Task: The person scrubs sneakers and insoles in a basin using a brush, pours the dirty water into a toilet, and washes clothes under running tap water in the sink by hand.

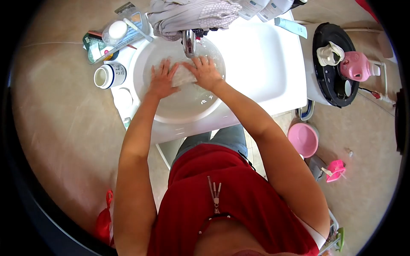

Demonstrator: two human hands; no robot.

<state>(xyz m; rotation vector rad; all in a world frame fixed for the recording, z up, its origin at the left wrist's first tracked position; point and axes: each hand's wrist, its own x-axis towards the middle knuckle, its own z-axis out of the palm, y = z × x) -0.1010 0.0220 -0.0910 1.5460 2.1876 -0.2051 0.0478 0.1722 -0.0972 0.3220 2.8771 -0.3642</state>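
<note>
Both hands are over the round white basin (pixel 179 118), which holds water. My left hand (pixel 163 81) is at the basin's left side, fingers spread, fingertips in or at the water. My right hand (pixel 204 74) lies toward the right side, its fingers apart and pointing up and left, close to the left hand's fingertips. Between them a pale patch shows in the water; whether it is cloth or a reflection I cannot tell. The metal faucet (pixel 188 44) stands just beyond the hands. Nothing is visibly gripped by either hand.
Folded grey cloth (pixel 192 16) hangs over the faucet's back. A clear container (pixel 136 30) and a white jar (pixel 110 76) stand at the left. Bottles (pixel 273 8) and a blue tube (pixel 291 27) lie behind right. A pink jug (pixel 355 66) and pink bucket (pixel 303 140) are farther right.
</note>
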